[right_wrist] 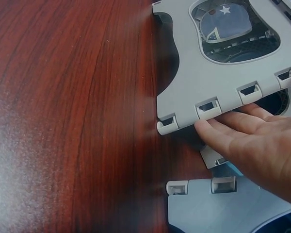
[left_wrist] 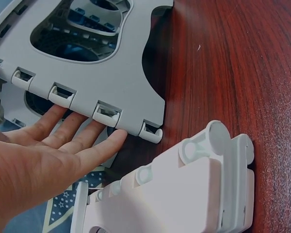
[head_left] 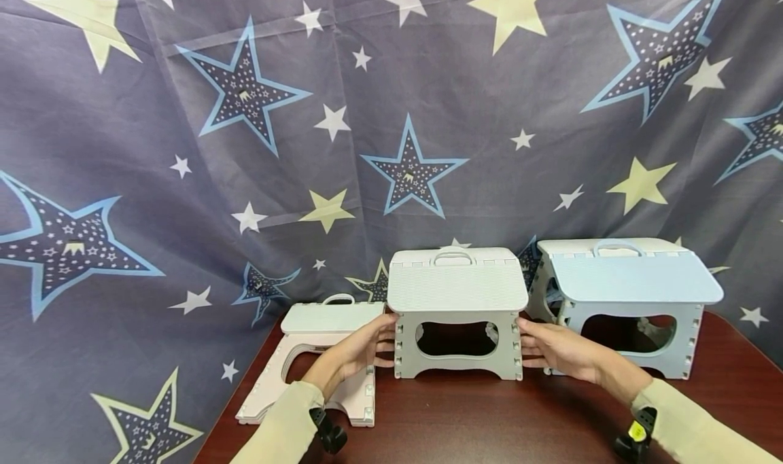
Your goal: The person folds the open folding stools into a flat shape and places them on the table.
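Note:
A grey-white folding step stool (head_left: 457, 284) stands unfolded on its legs in the middle of the table, its carry handle toward the curtain. My left hand (head_left: 361, 347) is at its left side, with extended fingers (left_wrist: 87, 138) against the hinged edge of the leg panel. On the opposite side my right hand (head_left: 565, 350) has its extended fingers (right_wrist: 223, 133) along the other hinged edge. Both thumbs reach up near the seat's underside. Part of the fingers is hidden behind the panels in the wrist views.
A pink-and-white stool (head_left: 263, 399) lies folded flat at the left, beneath my left forearm. To the right stands a blue unfolded stool (head_left: 642, 280), close behind my right hand. A star-patterned curtain (head_left: 410, 83) hangs behind the dark red wooden table (head_left: 465, 423).

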`<move>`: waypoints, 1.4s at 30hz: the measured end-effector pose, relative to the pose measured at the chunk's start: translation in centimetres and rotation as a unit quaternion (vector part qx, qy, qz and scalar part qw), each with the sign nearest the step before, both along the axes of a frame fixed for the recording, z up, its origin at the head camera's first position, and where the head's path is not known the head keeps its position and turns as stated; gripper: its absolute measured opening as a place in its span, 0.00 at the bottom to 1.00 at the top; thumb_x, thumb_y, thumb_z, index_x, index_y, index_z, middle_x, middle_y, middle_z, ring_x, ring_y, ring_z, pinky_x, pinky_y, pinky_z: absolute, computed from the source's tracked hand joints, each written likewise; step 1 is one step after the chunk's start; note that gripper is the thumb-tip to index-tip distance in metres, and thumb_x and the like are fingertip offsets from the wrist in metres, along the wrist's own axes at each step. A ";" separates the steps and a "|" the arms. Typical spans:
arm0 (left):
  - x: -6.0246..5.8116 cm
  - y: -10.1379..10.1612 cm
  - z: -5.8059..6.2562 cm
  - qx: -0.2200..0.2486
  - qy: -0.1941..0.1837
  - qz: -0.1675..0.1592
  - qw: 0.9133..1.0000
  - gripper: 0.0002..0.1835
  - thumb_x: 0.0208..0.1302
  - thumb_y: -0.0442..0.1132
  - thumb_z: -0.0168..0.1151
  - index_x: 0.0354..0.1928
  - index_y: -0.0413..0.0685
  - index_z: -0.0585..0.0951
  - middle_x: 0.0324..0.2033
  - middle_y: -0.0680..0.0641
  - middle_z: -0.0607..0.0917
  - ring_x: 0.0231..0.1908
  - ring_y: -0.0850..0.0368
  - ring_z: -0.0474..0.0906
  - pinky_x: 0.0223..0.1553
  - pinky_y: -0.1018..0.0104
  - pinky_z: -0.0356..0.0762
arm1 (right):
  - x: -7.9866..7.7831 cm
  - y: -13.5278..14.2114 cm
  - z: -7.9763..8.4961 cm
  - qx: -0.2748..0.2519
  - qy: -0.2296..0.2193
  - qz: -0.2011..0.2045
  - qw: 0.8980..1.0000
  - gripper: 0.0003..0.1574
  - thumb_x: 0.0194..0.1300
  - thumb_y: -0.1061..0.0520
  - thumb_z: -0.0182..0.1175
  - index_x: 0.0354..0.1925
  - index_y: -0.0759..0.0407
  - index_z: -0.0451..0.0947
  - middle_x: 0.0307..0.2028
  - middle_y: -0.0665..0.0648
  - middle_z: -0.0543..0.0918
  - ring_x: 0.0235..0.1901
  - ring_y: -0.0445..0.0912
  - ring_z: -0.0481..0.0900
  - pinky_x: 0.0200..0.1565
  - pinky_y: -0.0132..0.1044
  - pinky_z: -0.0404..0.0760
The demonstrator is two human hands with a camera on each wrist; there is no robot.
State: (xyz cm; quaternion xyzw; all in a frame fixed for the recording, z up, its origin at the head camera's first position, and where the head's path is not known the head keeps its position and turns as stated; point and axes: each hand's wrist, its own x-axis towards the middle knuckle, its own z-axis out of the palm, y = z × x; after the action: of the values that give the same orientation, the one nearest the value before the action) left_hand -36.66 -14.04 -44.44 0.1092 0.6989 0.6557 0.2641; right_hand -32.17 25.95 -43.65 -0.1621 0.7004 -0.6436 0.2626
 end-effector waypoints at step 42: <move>-0.3 -0.3 0.0 0.005 -0.009 -0.021 1.000 0.38 0.74 0.58 0.45 0.74 0.40 0.58 0.72 0.33 0.65 0.61 0.45 0.74 0.60 0.44 0.77 | -0.3 0.2 0.0 0.006 -0.002 0.020 1.000 0.51 0.83 0.38 0.32 0.76 0.79 0.33 0.75 0.79 0.54 0.72 0.60 0.64 0.71 0.55 0.68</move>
State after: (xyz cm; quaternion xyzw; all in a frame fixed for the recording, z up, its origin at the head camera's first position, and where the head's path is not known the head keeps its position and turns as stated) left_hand -36.95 -14.35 -44.46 0.1194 0.6908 0.6542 0.2837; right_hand -32.45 26.14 -43.60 -0.1734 0.7002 -0.6345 0.2776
